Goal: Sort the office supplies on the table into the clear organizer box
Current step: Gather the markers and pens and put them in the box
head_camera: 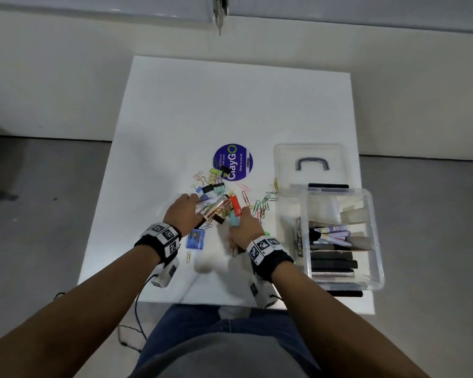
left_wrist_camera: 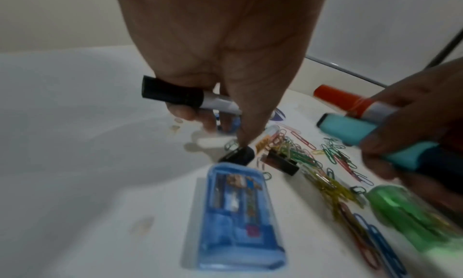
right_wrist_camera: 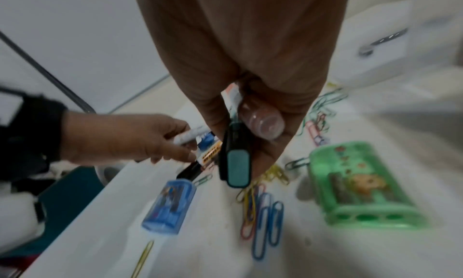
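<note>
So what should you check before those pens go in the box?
1. Right hand grips the teal highlighter and the orange-capped marker: ok.
2. Left hand grips the black-capped marker: ok.
3. Clear organizer box is open, its lid off beside it: ok.
4. Room left in the pen compartment: cannot tell.
5. Table sorted: not ok; paper clips, blue case and green case remain.

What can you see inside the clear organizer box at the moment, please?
Inside the clear organizer box, a bundle of markers lies in the middle section, with flat black items nearer the person. Its floor beneath them is hidden.
</note>
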`<state>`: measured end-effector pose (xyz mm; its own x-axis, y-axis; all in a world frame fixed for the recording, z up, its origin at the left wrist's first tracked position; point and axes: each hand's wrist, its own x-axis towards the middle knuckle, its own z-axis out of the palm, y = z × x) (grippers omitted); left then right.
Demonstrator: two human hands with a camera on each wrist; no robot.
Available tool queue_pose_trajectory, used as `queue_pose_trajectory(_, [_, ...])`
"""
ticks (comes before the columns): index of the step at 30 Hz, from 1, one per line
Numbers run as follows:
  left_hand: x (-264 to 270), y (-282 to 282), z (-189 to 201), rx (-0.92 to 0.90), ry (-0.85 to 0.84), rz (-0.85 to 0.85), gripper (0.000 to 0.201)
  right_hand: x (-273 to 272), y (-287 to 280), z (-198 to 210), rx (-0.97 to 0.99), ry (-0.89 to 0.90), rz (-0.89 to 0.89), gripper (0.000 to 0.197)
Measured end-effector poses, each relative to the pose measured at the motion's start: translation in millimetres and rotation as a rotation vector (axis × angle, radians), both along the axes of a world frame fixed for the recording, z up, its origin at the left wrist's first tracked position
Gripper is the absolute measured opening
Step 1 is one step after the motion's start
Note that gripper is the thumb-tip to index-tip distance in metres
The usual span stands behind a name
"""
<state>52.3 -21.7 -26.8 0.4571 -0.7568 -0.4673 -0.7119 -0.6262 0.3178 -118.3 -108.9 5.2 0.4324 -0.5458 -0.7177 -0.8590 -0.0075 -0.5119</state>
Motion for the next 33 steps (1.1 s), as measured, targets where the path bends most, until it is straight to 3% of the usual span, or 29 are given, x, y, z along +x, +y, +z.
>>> queue_pose_trajectory(5, [-16.4,-7.2,5.4,-0.001,-0.018,0.01,0.052,-43.8,-25.5,51.4,0.09,-0.176,0.073,0.03])
queue_pose_trajectory(9, [-27.7,-13.8,5.7,0.105,-0.079,-0.087,0.045,-89.9,-57.8,97.5,-0.212,-0.24,0.371,0.031])
queue_pose_trajectory(13, [-32.0,-19.6,9.3,0.181,-0.148,-0.078,0.05,-148.6,-99.7,122.9,-0.46,-0.052,0.481,0.022])
queue_pose_trajectory(15, [-31.2,-20.4,15.9,0.174,-0.188,-0.059,0.054,-170.5,-116.6,127.1,-0.453,0.134,0.606,0.021])
queue_pose_trajectory(17, [-30.0,-21.8,26.3,0.112,-0.221,-0.053,0.046,-182.4,-125.4,120.1,-0.408,0.262,0.732,0.025])
queue_pose_trajectory(20, [-35.5,-27.5,48.1,-0.003,-0.157,-0.051,0.029,-190.5,-125.5,97.7,-0.357,0.232,0.766,0.028])
queue_pose_trajectory(22, [-46.7,-34.1,65.6,-0.054,-0.046,-0.068,0.02,-195.9,-125.3,90.4,-0.321,0.166,0.732,0.028])
queue_pose_trajectory(24, [-63.8,-44.4,85.4,-0.1,0.032,-0.155,0.012,-207.5,-128.4,90.0,-0.326,0.042,0.568,0.027])
queue_pose_trajectory(27, [-99.6,-60.6,112.9,-0.139,0.156,-0.314,0.012,-233.3,-130.7,84.0,-0.595,-0.093,0.234,0.023])
queue_pose_trajectory(29, [-127.7,-72.9,124.2,-0.099,0.255,-0.433,0.015,-248.5,-131.1,74.6,-0.716,-0.022,0.041,0.036])
queue_pose_trajectory(31, [-157.8,-88.7,131.2,-0.034,0.336,-0.499,0.016,-255.7,-130.1,68.0,-0.553,0.065,-0.091,0.046])
queue_pose_trajectory(33, [-188.9,-108.7,131.5,0.003,0.269,-0.654,0.018,-256.4,-128.3,63.8,-0.376,0.07,-0.107,0.041])
